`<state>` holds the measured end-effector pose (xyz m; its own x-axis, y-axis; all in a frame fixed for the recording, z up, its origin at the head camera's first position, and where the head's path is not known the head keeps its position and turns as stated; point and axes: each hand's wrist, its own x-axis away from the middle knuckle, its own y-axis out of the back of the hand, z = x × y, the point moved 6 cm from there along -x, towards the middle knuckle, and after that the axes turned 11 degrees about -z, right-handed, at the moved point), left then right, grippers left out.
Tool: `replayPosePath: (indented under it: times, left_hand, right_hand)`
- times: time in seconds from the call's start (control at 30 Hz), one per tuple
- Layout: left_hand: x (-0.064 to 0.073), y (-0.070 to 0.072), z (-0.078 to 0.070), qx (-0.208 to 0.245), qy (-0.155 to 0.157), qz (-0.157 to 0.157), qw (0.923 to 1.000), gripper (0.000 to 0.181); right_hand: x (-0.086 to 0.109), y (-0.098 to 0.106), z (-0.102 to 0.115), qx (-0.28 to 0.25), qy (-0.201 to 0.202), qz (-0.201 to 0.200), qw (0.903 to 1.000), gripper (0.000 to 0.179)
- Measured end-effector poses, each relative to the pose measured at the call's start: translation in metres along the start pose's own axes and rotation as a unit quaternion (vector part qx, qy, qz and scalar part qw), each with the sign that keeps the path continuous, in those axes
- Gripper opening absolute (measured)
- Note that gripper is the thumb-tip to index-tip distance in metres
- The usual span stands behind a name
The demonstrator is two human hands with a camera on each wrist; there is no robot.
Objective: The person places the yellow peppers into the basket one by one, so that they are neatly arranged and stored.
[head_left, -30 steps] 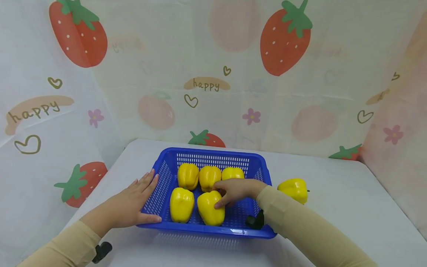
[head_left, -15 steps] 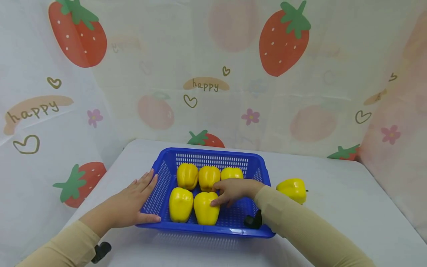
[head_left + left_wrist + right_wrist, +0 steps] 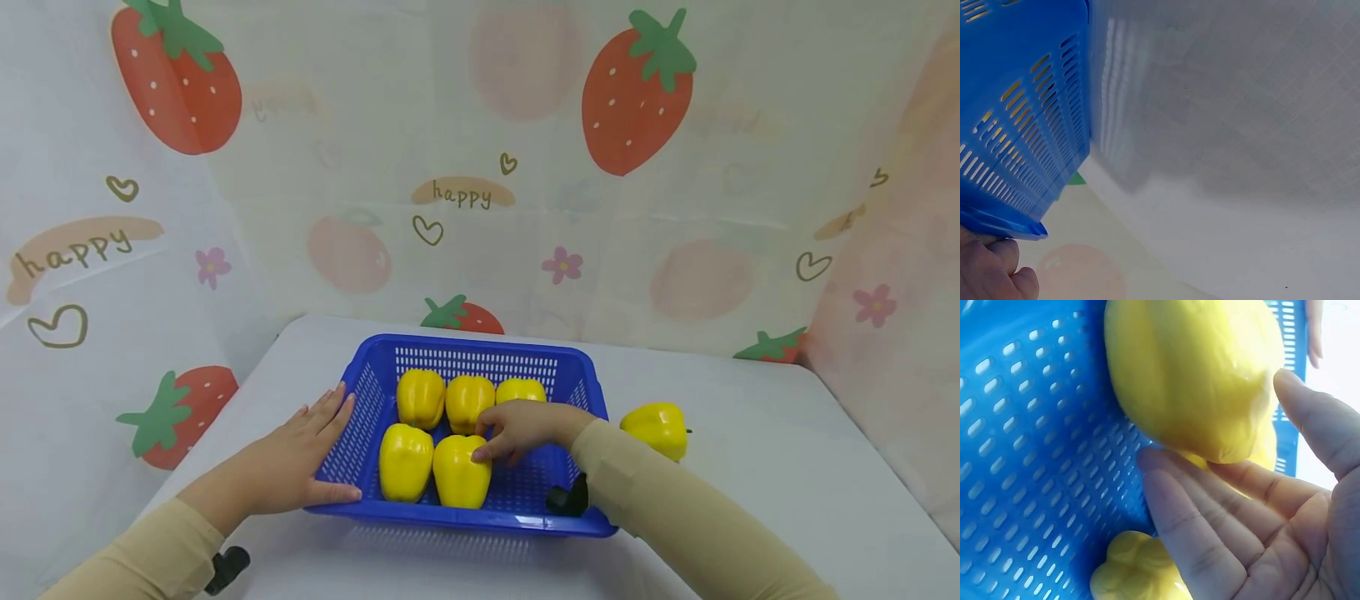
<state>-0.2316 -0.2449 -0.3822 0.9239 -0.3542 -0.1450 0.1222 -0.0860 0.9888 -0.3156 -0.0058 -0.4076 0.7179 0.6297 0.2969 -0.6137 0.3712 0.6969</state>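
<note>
In the head view, a blue plastic basket (image 3: pixel 517 518) holds several yellow bell peppers in two rows. My left hand (image 3: pixel 288 454) rests on its left rim, fingers extended and thumb along the front corner; the left wrist view shows only its fingers (image 3: pixel 1000 269) at the rim. My right hand (image 3: pixel 528 432) reaches inside and touches the front-row bell pepper (image 3: pixel 461 475) with its fingertips. In the right wrist view that bell pepper (image 3: pixel 1191 375) lies against the thumb and index fingertips, while the palm faces the camera and the other fingers extend loosely beneath.
Another yellow bell pepper (image 3: pixel 657 429) lies on its side on the white table (image 3: pixel 780 467), right of the basket. Behind stands a strawberry-printed backdrop (image 3: pixel 480 267). The right forearm (image 3: pixel 690 508) crosses the basket's right rim.
The front-row bell pepper under my right hand has shifted left and straightened, now beside its neighbour. My right hand moved slightly left with it; my left hand has stayed on the rim.
</note>
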Motion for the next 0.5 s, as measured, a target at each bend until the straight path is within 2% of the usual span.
replayPosePath:
  times: [0.23,0.5]
  left_hand:
    - [0.0,0.0,0.001,-0.001,0.002,0.0,1.0,0.111]
    - [0.0,0.0,0.0,0.003,0.003,-0.002,1.0,0.111]
  right_hand:
    - [0.003,0.006,0.003,-0.014,0.001,-0.01,0.9999,0.033]
    - [0.009,0.018,0.009,-0.018,0.028,-0.024,0.9991,0.038]
